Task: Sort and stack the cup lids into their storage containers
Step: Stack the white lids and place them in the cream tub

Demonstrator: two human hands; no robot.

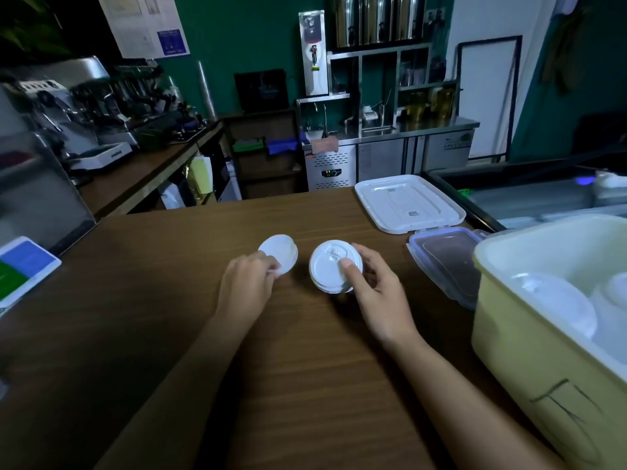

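A flat white cup lid point(281, 253) is pinched at its near edge by the curled fingers of the left hand point(246, 284) and is held tilted just above the wooden counter point(305, 374). Just beside it, a white sip lid point(330, 266) is gripped by the right hand point(375, 295): the thumb point(351, 270) is pressed on its top and the fingers are curled round its far side. Layered edges under this lid suggest a short stack. More white lids point(556, 305) are seen inside the pale yellow storage tub point(522, 354) at the right. A clear container cover with blue clips point(448, 262) and a white rectangular cover point(407, 203) are laid flat on the counter beyond.
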